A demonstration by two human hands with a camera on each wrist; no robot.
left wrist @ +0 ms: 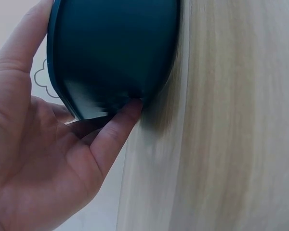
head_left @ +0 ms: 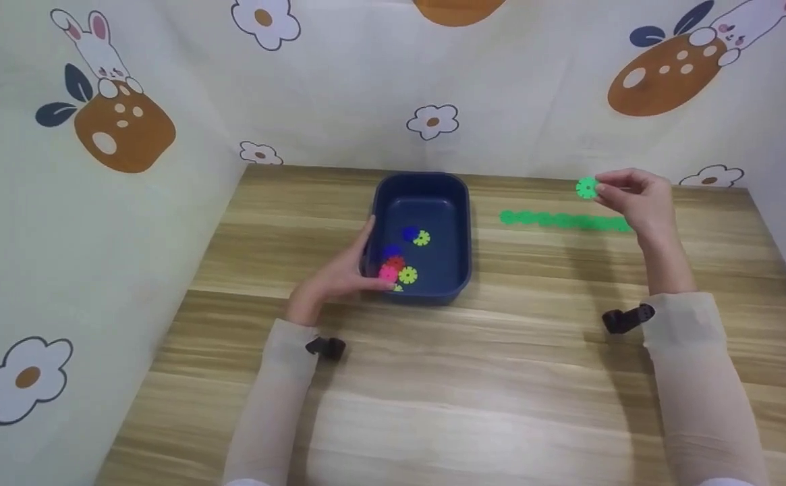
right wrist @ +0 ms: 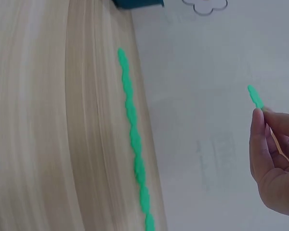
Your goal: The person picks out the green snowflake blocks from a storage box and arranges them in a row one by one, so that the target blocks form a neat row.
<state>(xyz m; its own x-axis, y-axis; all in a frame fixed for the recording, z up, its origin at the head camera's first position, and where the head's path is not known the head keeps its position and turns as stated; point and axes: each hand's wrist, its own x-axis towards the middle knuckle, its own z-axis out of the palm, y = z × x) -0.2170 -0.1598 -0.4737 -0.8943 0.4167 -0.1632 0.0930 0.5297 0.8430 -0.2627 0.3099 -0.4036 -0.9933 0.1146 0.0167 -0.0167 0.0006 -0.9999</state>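
A dark blue plastic tub (head_left: 426,185) stands on the table with several loose flower-shaped discs inside: blue, red, pink (head_left: 388,273) and yellow (head_left: 408,275). My left hand (head_left: 345,273) holds the tub at its near left corner, thumb at the near end and fingers along the left side; the left wrist view shows this grip close up. Above the table on the right, my right hand (head_left: 646,202) pinches one green notched disc (head_left: 585,187) between thumb and fingertips. Below it lies a row of green discs (head_left: 554,220), touching or overlapping, running left to right.
The wood-grain table (head_left: 487,378) meets a pale cloth backdrop (head_left: 339,88) printed with flowers and rabbits behind and at the sides. Black wrist cameras sit on the left sleeve (head_left: 288,364) and right sleeve (head_left: 686,337).
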